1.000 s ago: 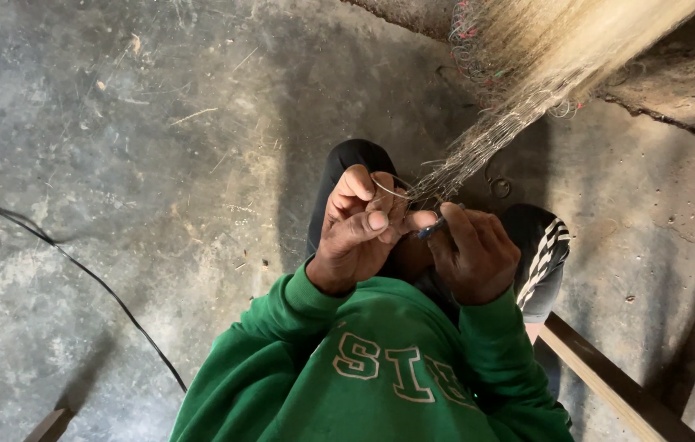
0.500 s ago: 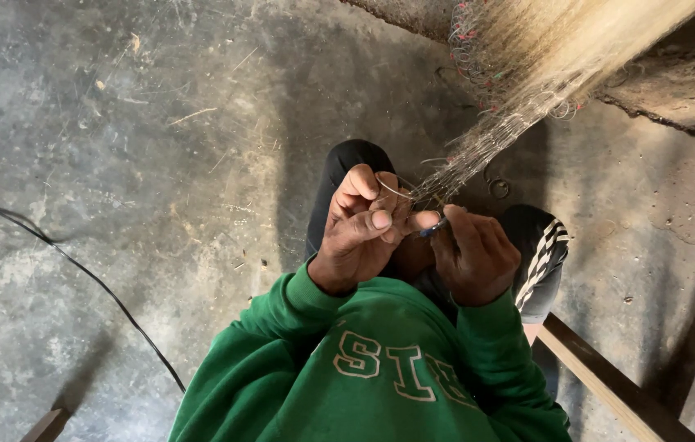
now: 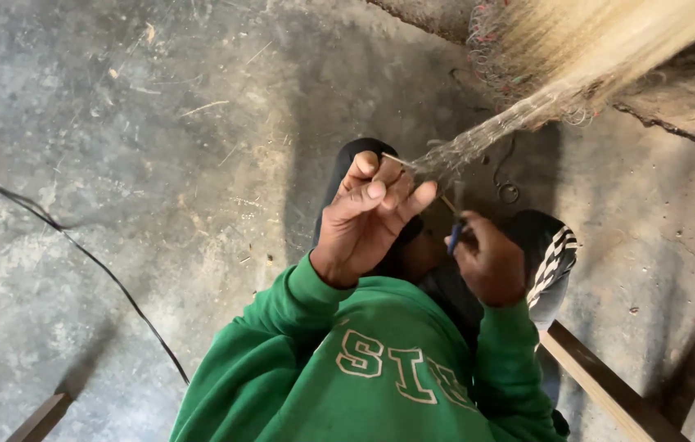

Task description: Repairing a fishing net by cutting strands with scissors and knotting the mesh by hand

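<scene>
A thin bundle of pale fibres (image 3: pixel 478 141) runs taut from the thick hank (image 3: pixel 601 49), cut off at the top edge, down to the left hand (image 3: pixel 368 217), whose fingertips pinch its end. The right hand (image 3: pixel 491 262) is curled shut on a small blue-handled tool (image 3: pixel 455 237), its tip too small to make out. Green sleeves (image 3: pixel 298 327) hide the lap. Bare concrete floor (image 3: pixel 118 123) lies open on the left, crossed by a black cable (image 3: pixel 77 245); a wooden batten (image 3: pixel 601 385) hems in the right.

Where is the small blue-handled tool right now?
In the head view, the blue-handled tool sits right of centre, pinched in the right hand, just below the pale fibre strands that the left hand holds.
</scene>
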